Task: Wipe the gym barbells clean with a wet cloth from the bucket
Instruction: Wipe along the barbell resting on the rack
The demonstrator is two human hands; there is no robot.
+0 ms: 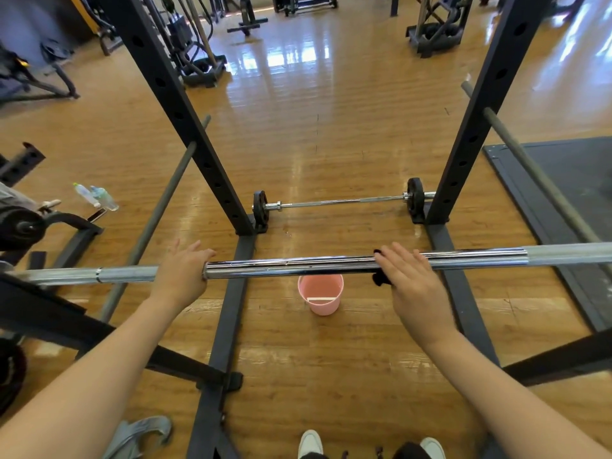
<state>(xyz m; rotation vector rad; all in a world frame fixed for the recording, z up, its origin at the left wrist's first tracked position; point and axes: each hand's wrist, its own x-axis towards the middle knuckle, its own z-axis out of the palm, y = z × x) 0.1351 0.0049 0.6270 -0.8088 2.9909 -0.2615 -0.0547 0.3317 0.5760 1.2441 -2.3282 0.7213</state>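
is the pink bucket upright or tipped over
Upright. The pink bucket stands on the wooden floor below the barbell, its round rim facing up. Whether it holds water, cannot tell.

hands (298, 276) on barbell (291, 264), right pressing dark cloth (381, 279), pink bucket (320, 294) below

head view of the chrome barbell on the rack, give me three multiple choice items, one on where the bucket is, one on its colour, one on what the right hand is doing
1. Where does the round plastic bucket stand?
A. on the wooden floor below the long chrome barbell
B. on the grey mat
C. hung on the rack upright

2. What colour is the bucket?
A. blue
B. pink
C. white

3. What is the right hand doing?
A. hanging idle at the side
B. lifting the bucket
C. pressing a dark cloth on the barbell

Answers:
1 A, it shows on the floor just under the bar.
2 B, its wall and rim are pink.
3 C, straight fingers lie over the bar with cloth edges peeking out beneath them.
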